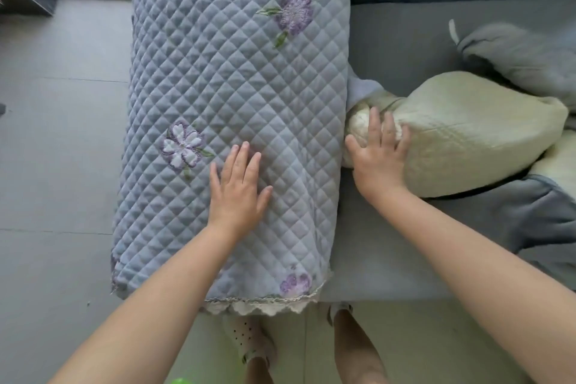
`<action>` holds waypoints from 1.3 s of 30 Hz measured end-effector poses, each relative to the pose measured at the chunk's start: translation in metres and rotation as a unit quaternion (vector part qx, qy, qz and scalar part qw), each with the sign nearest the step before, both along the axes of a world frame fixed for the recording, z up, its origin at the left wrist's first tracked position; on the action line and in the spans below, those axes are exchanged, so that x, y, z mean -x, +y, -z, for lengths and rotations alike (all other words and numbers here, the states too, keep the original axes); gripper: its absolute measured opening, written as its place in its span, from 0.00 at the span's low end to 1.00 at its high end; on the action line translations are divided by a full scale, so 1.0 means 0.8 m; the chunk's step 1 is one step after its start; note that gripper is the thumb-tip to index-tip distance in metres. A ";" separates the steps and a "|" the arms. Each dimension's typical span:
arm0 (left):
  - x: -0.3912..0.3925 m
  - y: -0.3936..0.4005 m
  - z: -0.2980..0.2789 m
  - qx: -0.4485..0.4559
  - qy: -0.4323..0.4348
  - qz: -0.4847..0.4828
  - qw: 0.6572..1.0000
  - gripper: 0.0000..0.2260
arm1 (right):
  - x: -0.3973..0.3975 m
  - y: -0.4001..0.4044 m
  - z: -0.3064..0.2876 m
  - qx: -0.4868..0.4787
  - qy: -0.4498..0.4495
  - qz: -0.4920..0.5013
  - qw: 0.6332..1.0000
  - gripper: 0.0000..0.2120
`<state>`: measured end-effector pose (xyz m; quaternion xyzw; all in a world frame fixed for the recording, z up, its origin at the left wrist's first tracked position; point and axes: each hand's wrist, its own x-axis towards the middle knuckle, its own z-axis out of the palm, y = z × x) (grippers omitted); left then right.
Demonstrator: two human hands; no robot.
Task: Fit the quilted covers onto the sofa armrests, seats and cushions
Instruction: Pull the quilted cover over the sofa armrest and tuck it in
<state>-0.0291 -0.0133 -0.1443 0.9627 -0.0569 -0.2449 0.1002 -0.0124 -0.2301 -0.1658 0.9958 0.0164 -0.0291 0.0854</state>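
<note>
A pale blue quilted cover (pixel 218 78) with purple embroidered flowers and a lace hem lies draped over the sofa armrest. My left hand (pixel 238 188) rests flat on it with straight fingers, just right of a white-and-purple flower. My right hand (pixel 378 154) presses with spread fingers on a cream-green quilted cushion (pixel 461 134) that lies on the grey sofa seat (pixel 399 50) beside the armrest. A bit of pale blue cloth shows tucked between armrest and cushion.
Grey bundled fabric (pixel 523 56) lies on the seat at the far right, with more grey cloth (pixel 530 221) nearer me. Grey tiled floor (pixel 56 150) stretches left of the armrest. My feet in socks (pixel 252 340) stand at the sofa's front edge.
</note>
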 end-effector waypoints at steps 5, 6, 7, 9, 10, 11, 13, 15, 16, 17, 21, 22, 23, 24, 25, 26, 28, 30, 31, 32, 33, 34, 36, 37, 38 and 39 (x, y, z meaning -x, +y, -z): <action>-0.025 -0.069 -0.003 -0.009 -0.008 -0.029 0.999 0.26 | -0.056 -0.088 0.003 0.000 0.232 0.019 0.973 0.24; -0.033 -0.081 -0.004 -0.021 -0.014 -0.029 0.999 0.25 | -0.067 -0.114 0.000 0.006 0.250 0.053 0.967 0.22; -0.039 -0.094 -0.005 -0.028 -0.016 -0.030 0.999 0.24 | -0.076 -0.142 -0.005 0.000 0.244 0.095 0.965 0.20; -0.051 -0.109 -0.007 -0.044 -0.018 -0.044 0.998 0.24 | -0.095 -0.193 -0.012 -0.001 0.227 0.188 0.956 0.19; -0.057 -0.120 -0.008 -0.057 -0.014 -0.048 0.997 0.25 | -0.107 -0.221 -0.016 -0.012 0.217 0.235 0.947 0.20; -0.061 -0.127 -0.008 -0.071 -0.007 -0.048 0.996 0.26 | -0.119 -0.242 -0.020 -0.022 0.206 0.281 0.937 0.22; -0.070 -0.144 -0.008 -0.102 -0.001 -0.035 0.994 0.29 | -0.138 -0.262 -0.031 -0.009 0.197 0.350 0.916 0.24; -0.077 -0.158 -0.009 -0.115 -0.009 -0.040 0.992 0.35 | -0.143 -0.247 -0.032 0.057 0.189 0.298 0.934 0.23; -0.081 -0.165 -0.009 -0.123 -0.010 -0.046 0.991 0.37 | -0.138 -0.229 -0.030 0.067 0.183 0.236 0.952 0.23; -0.083 -0.169 -0.010 -0.138 -0.009 -0.048 0.989 0.39 | -0.129 -0.207 -0.019 0.043 0.178 0.152 0.971 0.23; -0.079 -0.176 -0.004 -0.195 0.024 -0.022 0.980 0.23 | -0.085 -0.126 0.025 -0.321 0.122 -0.079 0.936 0.11; -0.075 -0.175 -0.001 -0.198 0.028 -0.007 0.980 0.18 | -0.074 -0.111 0.028 -0.393 0.191 -0.021 0.899 0.13; -0.071 -0.172 0.001 -0.196 0.026 0.014 0.980 0.15 | -0.058 -0.096 0.030 -0.451 0.272 0.059 0.848 0.16; -0.067 -0.168 0.003 -0.179 0.019 0.027 0.983 0.14 | -0.044 -0.082 0.031 -0.501 0.351 0.125 0.781 0.17; -0.062 -0.160 0.005 -0.149 0.018 0.031 0.988 0.12 | -0.031 -0.065 0.034 -0.554 0.406 0.179 0.704 0.19; -0.059 -0.153 0.004 -0.107 0.021 0.024 0.994 0.11 | -0.021 -0.053 0.033 -0.597 0.438 0.223 0.634 0.20; -0.049 -0.133 0.000 -0.013 0.015 0.006 1.000 0.09 | -0.004 -0.039 0.035 -0.667 0.454 0.296 0.511 0.20; -0.035 -0.107 -0.009 0.051 -0.020 0.011 0.998 0.09 | 0.011 -0.031 0.036 -0.712 0.437 0.351 0.424 0.19; -0.028 -0.095 -0.012 0.066 -0.050 0.026 0.996 0.11 | 0.017 -0.029 0.036 -0.719 0.442 0.364 0.394 0.17; -0.018 -0.079 -0.014 0.069 -0.082 0.039 0.994 0.12 | 0.023 -0.021 0.034 -0.722 0.458 0.372 0.362 0.16; -0.011 -0.069 -0.015 0.058 -0.108 0.043 0.992 0.13 | 0.024 -0.018 0.028 -0.722 0.477 0.377 0.330 0.15; -0.004 -0.056 -0.013 0.041 -0.123 0.036 0.991 0.13 | 0.025 -0.010 0.022 -0.723 0.495 0.377 0.301 0.16; 0.002 -0.042 -0.012 0.013 -0.104 -0.032 0.994 0.11 | 0.024 0.001 0.017 -0.723 0.506 0.369 0.293 0.19; 0.006 -0.034 -0.011 -0.005 -0.075 -0.076 0.994 0.12 | 0.025 0.005 0.018 -0.722 0.495 0.368 0.313 0.20; 0.009 -0.027 -0.010 -0.022 -0.049 -0.109 0.993 0.13 | 0.026 0.006 0.021 -0.723 0.479 0.366 0.339 0.21; 0.013 -0.021 -0.010 -0.037 -0.030 -0.121 0.992 0.14 | 0.030 0.004 0.026 -0.724 0.458 0.370 0.359 0.20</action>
